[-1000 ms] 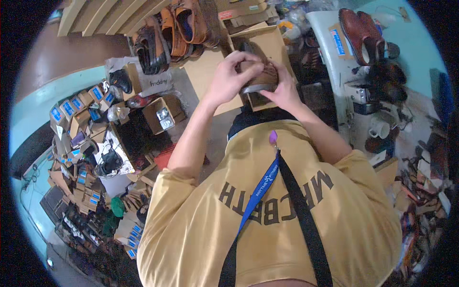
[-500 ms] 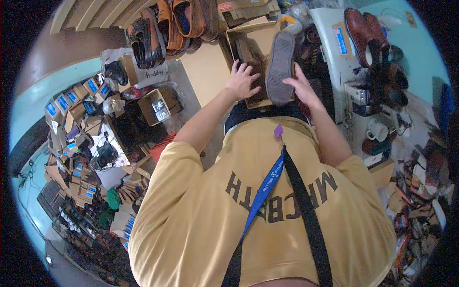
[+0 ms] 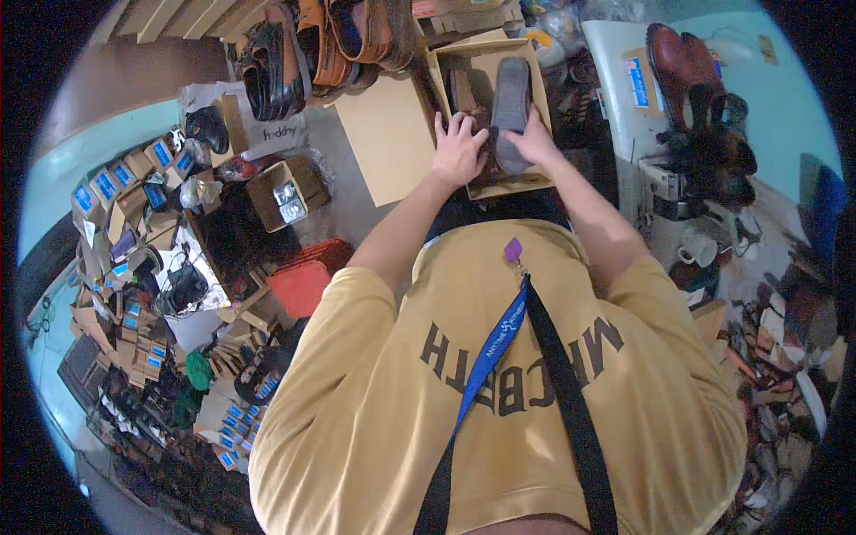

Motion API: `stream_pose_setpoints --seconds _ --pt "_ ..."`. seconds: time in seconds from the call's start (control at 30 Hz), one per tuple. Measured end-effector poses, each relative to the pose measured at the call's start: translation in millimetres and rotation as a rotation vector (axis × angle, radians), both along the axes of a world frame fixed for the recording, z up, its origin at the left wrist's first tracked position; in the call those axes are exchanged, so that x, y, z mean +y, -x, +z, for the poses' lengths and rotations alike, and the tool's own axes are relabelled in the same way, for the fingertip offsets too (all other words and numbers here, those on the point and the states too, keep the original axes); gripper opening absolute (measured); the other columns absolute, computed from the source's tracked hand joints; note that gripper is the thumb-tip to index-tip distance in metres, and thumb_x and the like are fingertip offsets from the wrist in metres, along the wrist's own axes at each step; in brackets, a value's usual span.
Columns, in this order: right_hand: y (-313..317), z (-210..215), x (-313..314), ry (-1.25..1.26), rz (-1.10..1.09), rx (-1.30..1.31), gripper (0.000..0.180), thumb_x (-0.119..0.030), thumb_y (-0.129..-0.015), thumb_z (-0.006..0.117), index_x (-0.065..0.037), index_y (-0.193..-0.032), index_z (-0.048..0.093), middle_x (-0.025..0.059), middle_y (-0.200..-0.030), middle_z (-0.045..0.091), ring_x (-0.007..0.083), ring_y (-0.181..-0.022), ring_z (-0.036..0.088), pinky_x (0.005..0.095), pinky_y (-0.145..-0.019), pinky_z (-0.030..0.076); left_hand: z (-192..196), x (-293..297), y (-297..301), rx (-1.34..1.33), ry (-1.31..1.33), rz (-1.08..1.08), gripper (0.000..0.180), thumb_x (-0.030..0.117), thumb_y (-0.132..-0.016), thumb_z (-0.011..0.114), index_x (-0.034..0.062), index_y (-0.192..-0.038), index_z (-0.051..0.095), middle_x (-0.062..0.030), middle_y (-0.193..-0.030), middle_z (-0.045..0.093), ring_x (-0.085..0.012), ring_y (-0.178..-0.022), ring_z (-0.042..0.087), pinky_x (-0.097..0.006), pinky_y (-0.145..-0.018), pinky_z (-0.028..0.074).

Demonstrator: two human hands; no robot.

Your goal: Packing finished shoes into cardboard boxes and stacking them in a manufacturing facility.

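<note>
A shoe [image 3: 512,100] lies in an open cardboard box [image 3: 545,98] with its grey patterned sole facing up. My right hand [image 3: 533,143] grips its near end, thumb across the sole and fingers down its right side. Beside it, on the left in the same box, is a brown shoe [image 3: 462,91]. My left hand [image 3: 461,152] has its fingers curled over the near part of that brown shoe, hiding much of it. The box sits just in front of my body.
The flat cardboard lid [image 3: 379,134] lies left of the box. Black shoes [image 3: 272,76] and orange-brown shoes [image 3: 357,40] stand at the far left. Dark red shoes [image 3: 679,67] rest at right, above a white mug [image 3: 698,246]. A red stool [image 3: 303,283] and many small boxes fill the left.
The sole-up shoe has gone down into the box with my right hand. My left hand's fingers have drawn together over the brown shoe.
</note>
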State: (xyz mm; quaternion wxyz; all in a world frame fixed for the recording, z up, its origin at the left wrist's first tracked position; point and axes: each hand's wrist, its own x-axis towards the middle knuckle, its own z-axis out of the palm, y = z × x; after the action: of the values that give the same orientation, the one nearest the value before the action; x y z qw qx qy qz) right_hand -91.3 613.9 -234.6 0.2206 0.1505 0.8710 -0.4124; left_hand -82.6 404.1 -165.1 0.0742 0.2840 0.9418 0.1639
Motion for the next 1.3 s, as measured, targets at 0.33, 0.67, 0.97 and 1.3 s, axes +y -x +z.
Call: stream_pose_setpoints --seconds 0.33,0.67,0.97,1.3 --pt "-5 7 -33 -0.061 -0.059 0.111 0.129 -0.036 -0.058 0.088 0.010 -0.146 0.006 0.0338 -0.139 0.036 0.0424 -0.129 0.041 0.0427 -0.109 0.035 -10 -8 3 -0.010 -0.158 0.004 0.038 0.022 -0.071 0.071 0.0051 -0.104 0.059 -0.0208 -0.113 0.049 -0.0410 -0.118 0.039 -0.053 -0.103 0.034" --pt "-18 -59 9 0.214 0.018 -0.143 0.054 -0.032 -0.093 0.043 0.003 -0.135 0.045 0.0197 -0.141 0.046 0.0301 -0.133 0.040 0.0384 -0.110 0.029 -17 -17 -2 -0.044 -0.241 0.023 0.034 0.020 -0.073 0.071 0.0051 -0.100 0.057 -0.0214 -0.116 0.048 -0.0409 -0.122 0.038 -0.051 -0.104 0.034" --pt "-57 58 -15 0.049 0.013 0.524 0.042 -0.017 -0.083 0.057 -0.002 -0.122 0.055 0.0235 -0.110 0.063 0.0377 -0.101 0.062 0.0441 -0.086 0.049 1 -22 3 0.029 -0.211 -0.168 0.046 0.020 -0.070 0.071 0.0101 -0.113 0.059 -0.0164 -0.120 0.053 -0.0389 -0.121 0.043 -0.051 -0.104 0.034" --pt "-384 153 103 -0.437 -1.217 0.316 0.027 -0.028 -0.089 0.063 -0.007 -0.105 0.067 0.0128 -0.101 0.067 0.0266 -0.098 0.063 0.0381 -0.085 0.049 9 -43 16 0.061 -0.142 -0.397 0.039 0.019 -0.081 0.067 0.0125 -0.119 0.058 -0.0137 -0.131 0.048 -0.0381 -0.131 0.035 -0.053 -0.109 0.027"
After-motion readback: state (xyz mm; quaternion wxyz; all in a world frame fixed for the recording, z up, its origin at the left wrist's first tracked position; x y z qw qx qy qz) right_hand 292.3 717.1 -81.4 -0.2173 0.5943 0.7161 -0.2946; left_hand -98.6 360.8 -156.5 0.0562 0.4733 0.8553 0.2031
